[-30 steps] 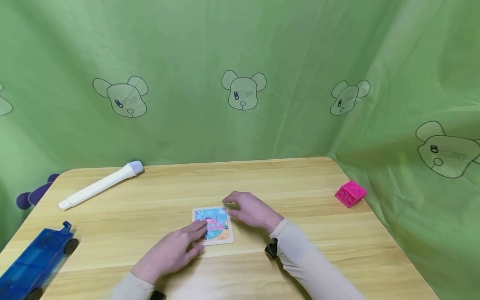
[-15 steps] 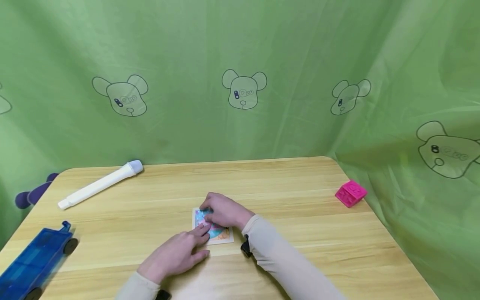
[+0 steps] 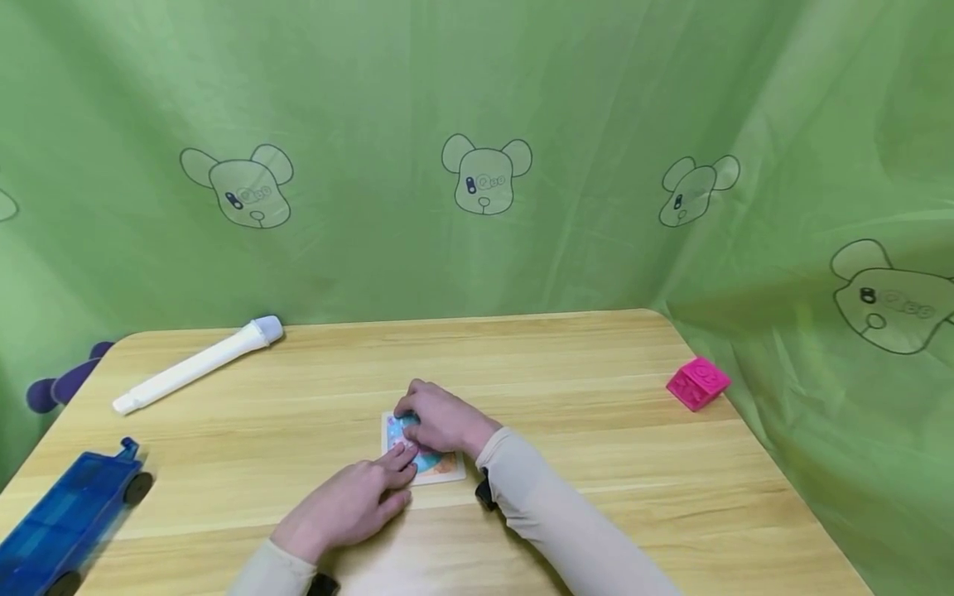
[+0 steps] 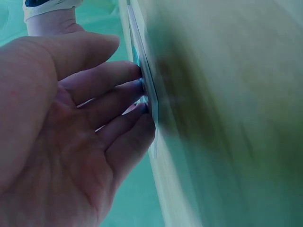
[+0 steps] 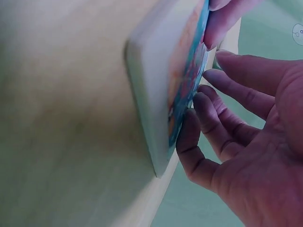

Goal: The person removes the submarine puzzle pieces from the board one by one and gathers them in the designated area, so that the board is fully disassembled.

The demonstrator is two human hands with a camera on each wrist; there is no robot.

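Note:
A small square picture puzzle [image 3: 452, 475] in a pale frame lies flat on the table, its blue, pink and orange picture partly covered by both hands. From the lower left, the left hand [image 3: 350, 503] reaches in, its extended fingertips resting on the picture; the left wrist view shows these fingers [image 4: 113, 90] against the board. Coming from the right, the right hand [image 3: 445, 420] arches over the puzzle's upper part. Its bent fingertips touch the picture in the right wrist view, with the thumb [image 5: 255, 71] apart from them and no loose piece visible between.
On the wooden table [image 3: 566, 364], a white microphone-like stick [image 3: 197, 364] lies at the back left. A blue translucent toy cart [image 3: 67, 521] stands at the front left, and a pink block [image 3: 698, 384] near the right edge. Green curtain [image 3: 373, 248] surrounds the table.
The right hand has moved left from the puzzle's right edge onto its picture. The left hand has shifted slightly, its fingers still on the puzzle. Over the last half second both hands barely move.

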